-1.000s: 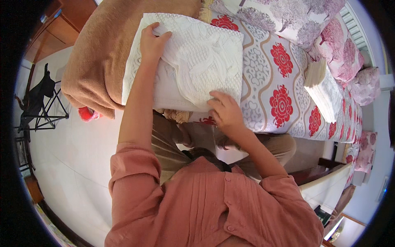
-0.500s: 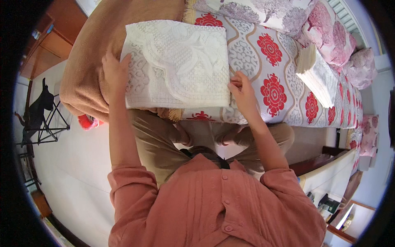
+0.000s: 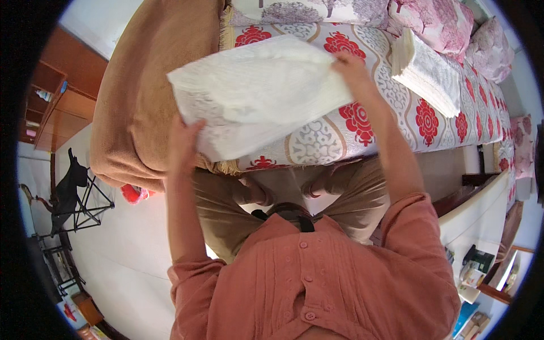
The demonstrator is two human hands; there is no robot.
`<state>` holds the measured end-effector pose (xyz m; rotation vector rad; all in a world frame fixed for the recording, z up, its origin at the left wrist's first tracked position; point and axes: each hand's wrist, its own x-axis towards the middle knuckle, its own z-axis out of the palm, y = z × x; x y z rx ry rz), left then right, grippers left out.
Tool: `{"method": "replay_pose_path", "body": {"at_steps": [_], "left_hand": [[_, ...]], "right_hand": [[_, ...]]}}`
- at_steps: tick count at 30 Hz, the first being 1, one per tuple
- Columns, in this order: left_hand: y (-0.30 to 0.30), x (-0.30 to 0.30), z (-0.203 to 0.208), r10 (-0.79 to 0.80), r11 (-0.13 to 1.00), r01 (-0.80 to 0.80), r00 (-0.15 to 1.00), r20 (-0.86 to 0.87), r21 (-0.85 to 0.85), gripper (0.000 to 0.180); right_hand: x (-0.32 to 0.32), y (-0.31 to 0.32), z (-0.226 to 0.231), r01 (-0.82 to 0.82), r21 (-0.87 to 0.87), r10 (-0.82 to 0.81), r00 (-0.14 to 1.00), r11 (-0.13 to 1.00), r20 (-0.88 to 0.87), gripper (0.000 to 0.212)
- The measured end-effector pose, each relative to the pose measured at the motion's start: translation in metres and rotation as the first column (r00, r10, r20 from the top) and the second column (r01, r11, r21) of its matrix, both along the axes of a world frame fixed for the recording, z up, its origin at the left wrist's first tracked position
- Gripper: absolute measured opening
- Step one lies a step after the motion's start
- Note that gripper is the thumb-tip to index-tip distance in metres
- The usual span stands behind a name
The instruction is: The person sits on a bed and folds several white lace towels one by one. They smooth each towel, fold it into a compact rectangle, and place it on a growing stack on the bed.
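Note:
A folded white lace cloth [image 3: 260,93], blurred by motion, is held at a slant over the edge of the sofa in front of me. My left hand [image 3: 184,136] grips its near left edge, with the thumb over the top and the other fingers mostly hidden. At the far right end, my right hand [image 3: 350,69] is closed on the cloth's edge. Farther right, a stack of folded white lace cloths [image 3: 428,73] lies on the patterned sofa cover [image 3: 314,141], apart from both hands.
A brown blanket [image 3: 133,113] drapes over the sofa's left arm. Printed cushions [image 3: 433,25] line the back. A black folding stool [image 3: 76,187] stands on the floor at left, and a white-topped table [image 3: 479,209] is at right.
Both hands have moved right with the lace cloth, the right hand also away from me. The cloth has turned from lying square to a slant. The view has shifted slightly.

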<state>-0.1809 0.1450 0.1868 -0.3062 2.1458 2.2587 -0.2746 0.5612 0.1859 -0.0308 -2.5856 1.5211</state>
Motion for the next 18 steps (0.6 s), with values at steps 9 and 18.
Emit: {"method": "replay_pose_path", "body": {"at_steps": [9, 18], "left_hand": [[0.118, 0.072, -0.053, -0.136, 0.981, 0.160, 0.970, 0.201, -0.107, 0.040], [0.042, -0.074, -0.050, -0.150, 0.693, -0.088, 0.953, -0.263, -0.715, 0.026]], "right_hand": [[0.026, 0.172, -0.034, 0.159, 0.569, -0.129, 0.987, 0.807, -0.092, 0.036], [0.063, 0.058, -0.044, 0.199, 0.116, -0.144, 0.918, 0.973, -0.370, 0.023]]}}
